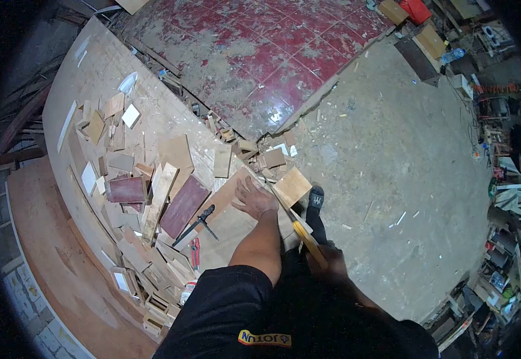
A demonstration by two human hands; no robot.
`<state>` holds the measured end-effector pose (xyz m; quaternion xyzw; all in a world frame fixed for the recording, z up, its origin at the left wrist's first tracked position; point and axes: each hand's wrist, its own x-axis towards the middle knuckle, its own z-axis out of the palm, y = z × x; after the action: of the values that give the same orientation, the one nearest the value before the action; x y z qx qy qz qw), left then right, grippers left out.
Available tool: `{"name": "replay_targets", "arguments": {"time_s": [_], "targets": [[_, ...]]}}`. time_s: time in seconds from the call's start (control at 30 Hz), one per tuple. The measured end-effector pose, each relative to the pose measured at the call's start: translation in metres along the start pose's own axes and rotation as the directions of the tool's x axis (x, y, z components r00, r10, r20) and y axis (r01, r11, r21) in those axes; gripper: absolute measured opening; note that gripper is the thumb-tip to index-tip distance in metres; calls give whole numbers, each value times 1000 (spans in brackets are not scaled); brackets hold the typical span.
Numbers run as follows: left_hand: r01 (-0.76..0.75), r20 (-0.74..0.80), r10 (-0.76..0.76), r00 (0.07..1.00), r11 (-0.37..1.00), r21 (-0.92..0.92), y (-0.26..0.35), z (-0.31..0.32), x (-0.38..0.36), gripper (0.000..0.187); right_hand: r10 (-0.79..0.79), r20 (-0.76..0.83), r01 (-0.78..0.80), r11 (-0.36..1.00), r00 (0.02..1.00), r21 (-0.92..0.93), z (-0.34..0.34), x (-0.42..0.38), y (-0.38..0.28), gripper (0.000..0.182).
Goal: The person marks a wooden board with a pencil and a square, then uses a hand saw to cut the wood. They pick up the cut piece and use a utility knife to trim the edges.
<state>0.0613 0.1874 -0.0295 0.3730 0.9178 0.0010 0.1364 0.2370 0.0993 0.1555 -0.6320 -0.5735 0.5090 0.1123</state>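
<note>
My left hand lies flat with fingers spread on a brown wooden board at the edge of the workbench. My right hand is closed round the yellow handle of a saw, low in front of my body. The saw's narrow blade points away from me along the bench edge, just right of my left hand. A square pale wood piece is beside the blade, close above my shoe. Left of my left forearm lie a black bar clamp and red-handled pliers.
Wood offcuts, including a maroon board, cover much of the workbench. Red floor tiles lie beyond it, with grey concrete floor to the right. Clutter and a water bottle line the right side.
</note>
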Motion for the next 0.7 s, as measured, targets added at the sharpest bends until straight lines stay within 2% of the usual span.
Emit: {"name": "replay_targets", "arguments": {"time_s": [0.07,0.1,0.17,0.2,0.23,0.27,0.33,0.43,0.5,0.53,0.6,0.63,0.7], "targets": [[11,11,-11,1000,1000,18,2,-2,0,51,-82,-86,81,997,993,-14,4,-11,22,17],[16,21,-17,1000,999,36,2,-2,0,51,-83,-80,82,997,993,-14,10,0,25,17],[10,21,-11,1000,1000,17,0,-2,1,52,178,189,-220,948,966,229,28,37,30,19],[-2,18,2,1000,1000,-9,-1,-1,1,52,-65,51,61,995,997,83,47,60,45,20],[-1,14,2,1000,1000,-8,-2,2,1,52,-328,-48,322,942,944,-96,61,77,55,21],[-1,-7,1,1000,1000,-13,-3,8,3,52,-333,-50,327,940,942,-94,61,82,49,21],[-8,-16,8,1000,1000,-9,-5,6,0,53,-141,-41,146,973,989,177,54,74,31,22],[-5,-3,5,1000,1000,-25,5,-5,1,52,-128,-73,134,987,989,93,20,33,13,21],[16,14,-16,1000,1000,-6,4,-7,0,51,131,-16,-123,959,991,254,-8,-4,-7,21],[18,16,-18,1000,1000,-7,5,-6,0,51,132,-15,-124,960,991,251,-10,-9,1,21],[26,18,-26,1000,1000,-11,5,-6,0,51,-189,-106,186,982,976,-39,-5,-8,22,20],[28,16,-28,999,1000,-14,5,-4,1,51,-193,-106,190,981,975,-41,7,8,36,20],[-2,-24,1,1000,999,-38,1,1,0,50,-344,-90,351,934,935,68,31,50,56,19]]}}
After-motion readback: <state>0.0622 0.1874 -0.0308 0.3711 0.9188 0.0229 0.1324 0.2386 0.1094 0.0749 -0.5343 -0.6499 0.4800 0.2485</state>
